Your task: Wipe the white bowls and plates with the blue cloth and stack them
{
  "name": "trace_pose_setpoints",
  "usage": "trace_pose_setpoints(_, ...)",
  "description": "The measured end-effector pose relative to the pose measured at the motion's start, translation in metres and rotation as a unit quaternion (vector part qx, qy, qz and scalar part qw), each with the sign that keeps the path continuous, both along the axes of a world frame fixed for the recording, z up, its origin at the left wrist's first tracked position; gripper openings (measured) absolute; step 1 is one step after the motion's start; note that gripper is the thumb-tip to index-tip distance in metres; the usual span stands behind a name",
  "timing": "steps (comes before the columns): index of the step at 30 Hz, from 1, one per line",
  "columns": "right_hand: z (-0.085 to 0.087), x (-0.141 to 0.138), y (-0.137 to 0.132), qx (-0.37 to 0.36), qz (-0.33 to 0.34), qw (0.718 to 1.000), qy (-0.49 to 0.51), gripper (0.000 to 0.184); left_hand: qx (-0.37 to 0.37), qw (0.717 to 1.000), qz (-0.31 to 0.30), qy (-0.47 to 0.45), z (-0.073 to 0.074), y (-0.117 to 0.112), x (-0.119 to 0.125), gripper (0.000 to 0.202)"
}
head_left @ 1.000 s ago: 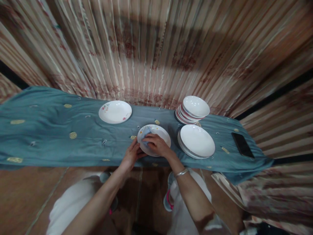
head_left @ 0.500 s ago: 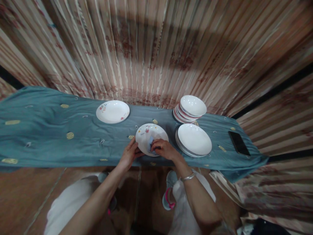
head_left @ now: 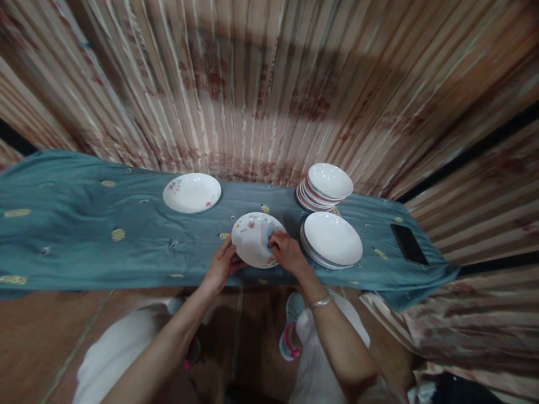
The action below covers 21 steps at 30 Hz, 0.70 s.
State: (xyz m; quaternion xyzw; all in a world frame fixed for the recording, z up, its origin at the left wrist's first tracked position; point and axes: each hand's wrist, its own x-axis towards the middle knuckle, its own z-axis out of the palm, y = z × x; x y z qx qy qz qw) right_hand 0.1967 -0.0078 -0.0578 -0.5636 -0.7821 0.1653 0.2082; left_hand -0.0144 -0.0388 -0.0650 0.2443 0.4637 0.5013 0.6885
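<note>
A white plate [head_left: 252, 247] with small flowers near its rim is in front of me, close to the table's near edge. My left hand [head_left: 223, 261] grips its left rim, thumb on top and fingers underneath. Over the plate's right part, my right hand [head_left: 286, 249] is closed on a light blue cloth [head_left: 268, 235], mostly hidden by the fingers. The cloth is against the plate's upper face. Just right of that hand stands a stack of white plates [head_left: 332, 240].
A flowered plate [head_left: 192, 193] lies alone at the back left. Behind the plate stack is a stack of bowls [head_left: 330, 182]. A black phone [head_left: 408, 244] rests at the right on the green tablecloth [head_left: 84, 224]. A pleated curtain [head_left: 252, 84] hangs behind the table.
My right hand has moved with the cloth up and to the right across the plate. My left hand keeps its hold on the rim. The whole view has shifted slightly.
</note>
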Motion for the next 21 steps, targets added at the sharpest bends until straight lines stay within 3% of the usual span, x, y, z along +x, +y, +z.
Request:
trace_pose_setpoints(9,-0.004,-0.010,0.012,0.027,0.003,1.000,0.001,0.030,-0.008,1.000,0.003,0.006,0.001,0.000,0.001,0.067)
trace_pose_setpoints(21,0.000,-0.031,0.012,0.012,0.091,0.995,0.038,0.037,-0.004,1.000,-0.009,0.004,0.000,-0.001,-0.002,0.070)
